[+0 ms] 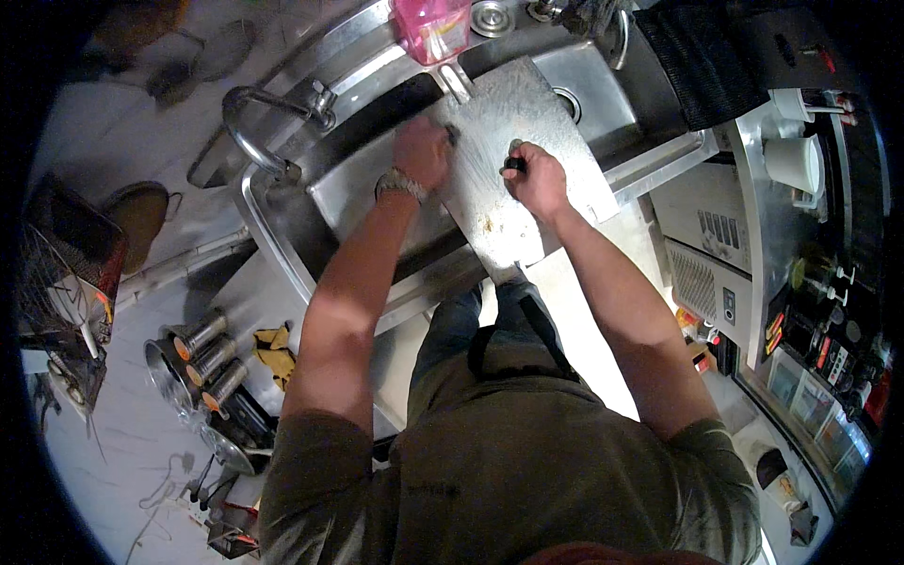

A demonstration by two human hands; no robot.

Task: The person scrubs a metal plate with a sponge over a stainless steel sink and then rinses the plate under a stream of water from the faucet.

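A worn grey flat panel (pixel 494 127), metallic-looking and scratched, lies slantwise across a double-bowl stainless steel sink (pixel 367 169), with brown spots near its lower end. My right hand (pixel 540 180) is closed on a small tool with a black handle (pixel 515 164) over the panel's right half; the tool's working end is hidden. My left hand (pixel 422 152), blurred and wearing a wristband (pixel 400 185), is at the panel's left edge. A small dark thing shows by its fingers; whether it is held cannot be told.
A curved faucet (pixel 254 145) rises at the left bowl. Behind the sink stand a pink plastic container (pixel 434 32) and a round metal strainer (pixel 492 19). A black mesh mat (pixel 696 70) hangs over the right end. Metal canisters (pixel 212 360) and a yellow glove (pixel 274 355) lie at lower left.
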